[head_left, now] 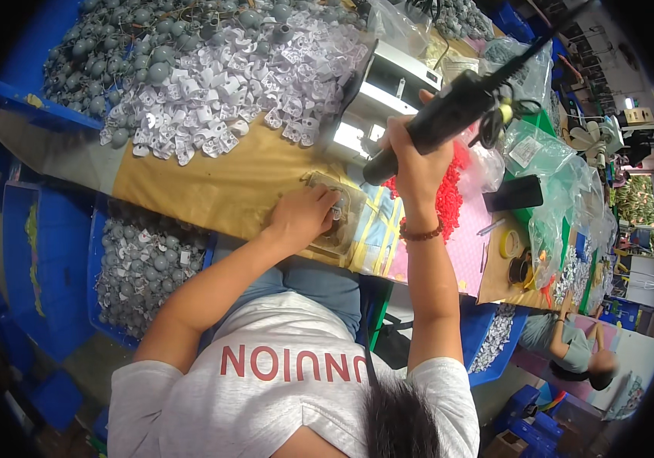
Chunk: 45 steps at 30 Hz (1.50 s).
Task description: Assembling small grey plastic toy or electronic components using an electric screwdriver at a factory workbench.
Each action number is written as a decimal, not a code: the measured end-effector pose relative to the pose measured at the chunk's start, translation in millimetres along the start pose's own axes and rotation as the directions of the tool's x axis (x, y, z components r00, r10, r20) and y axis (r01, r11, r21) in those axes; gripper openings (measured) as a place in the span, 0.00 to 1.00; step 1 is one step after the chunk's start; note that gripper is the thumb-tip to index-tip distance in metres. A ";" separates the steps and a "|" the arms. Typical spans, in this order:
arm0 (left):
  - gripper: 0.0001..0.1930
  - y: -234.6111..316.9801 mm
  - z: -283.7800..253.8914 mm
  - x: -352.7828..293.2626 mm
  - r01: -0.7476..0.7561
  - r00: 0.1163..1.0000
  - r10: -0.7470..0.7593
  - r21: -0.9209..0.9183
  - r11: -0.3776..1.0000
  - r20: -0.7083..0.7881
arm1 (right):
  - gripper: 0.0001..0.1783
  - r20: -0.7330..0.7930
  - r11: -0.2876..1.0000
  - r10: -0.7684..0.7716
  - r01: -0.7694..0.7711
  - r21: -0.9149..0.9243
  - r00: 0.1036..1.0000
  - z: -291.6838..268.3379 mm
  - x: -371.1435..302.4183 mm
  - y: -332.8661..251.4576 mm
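Left hand (302, 216): half-curled over jig (352, 204), hold on grey part (337, 207) I can't tell (fingers partly hide it) | right hand (418, 164): wrapped round black driver (453, 113), tip unclear

Below the electric screwdriver (449, 114), red capital letters (294, 366) run upside down across the grey T-shirt (212, 416). Right of it, a plastic bag's (563, 164) white label (525, 151) is illegible.
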<state>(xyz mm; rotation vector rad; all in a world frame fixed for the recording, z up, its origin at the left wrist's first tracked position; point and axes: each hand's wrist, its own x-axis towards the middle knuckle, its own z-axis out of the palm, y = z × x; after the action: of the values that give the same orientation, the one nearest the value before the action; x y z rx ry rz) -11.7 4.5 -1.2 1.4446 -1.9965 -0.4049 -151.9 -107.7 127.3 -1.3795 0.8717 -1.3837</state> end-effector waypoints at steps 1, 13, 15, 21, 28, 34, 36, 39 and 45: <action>0.18 0.0 0.3 -0.2 -0.004 1.000 0.004 -0.010 1.000 -0.004 | 0.24 -0.019 0.997 -0.059 0.060 0.053 0.998 0.3 0.5 -3.6; 0.18 2.9 -1.7 1.7 0.031 0.999 -0.030 -0.025 0.999 0.030 | 0.23 -0.083 0.964 -0.257 0.249 -0.092 0.963 -11.1 34.3 5.0; 0.18 2.3 -1.5 1.1 0.039 0.999 -0.038 -0.034 0.999 0.022 | 0.23 -0.050 0.955 -0.265 0.254 -0.155 0.963 -8.8 41.9 8.8; 0.17 0.9 2.7 0.0 0.037 0.999 -0.037 -0.010 0.999 0.001 | 0.22 -0.051 0.980 -0.076 0.065 -0.189 0.996 -2.4 45.6 20.2; 0.17 1.6 0.6 -0.3 0.069 0.997 -0.069 0.004 0.998 0.035 | 0.37 0.004 0.992 0.122 -0.122 0.008 0.992 10.9 -28.6 -2.3; 0.16 3.9 -2.2 2.3 0.075 0.996 -0.075 -0.001 0.997 0.039 | 0.35 0.031 0.993 -0.022 0.025 -0.113 0.999 4.0 -55.5 24.0; 0.16 5.3 -3.1 2.6 0.077 0.996 -0.077 -0.001 0.997 0.037 | 0.34 0.008 0.999 0.012 -0.012 -0.051 1.000 7.5 -58.3 18.0; 0.16 4.4 -2.9 1.8 0.066 0.998 -0.066 -0.006 0.998 0.010 | 0.33 -0.011 1.000 0.025 -0.024 0.010 1.000 10.5 -61.3 16.5; 0.16 0.3 0.4 -0.4 0.040 0.999 -0.040 0.000 0.999 0.011 | 0.25 0.064 1.000 0.027 -0.027 -0.009 0.998 5.4 -77.0 19.2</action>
<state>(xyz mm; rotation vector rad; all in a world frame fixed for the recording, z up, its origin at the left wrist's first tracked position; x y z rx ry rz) -12.0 4.9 -1.4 1.4873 -1.9793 -0.4314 -151.6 -39.3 86.7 -1.4055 0.8521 -1.3099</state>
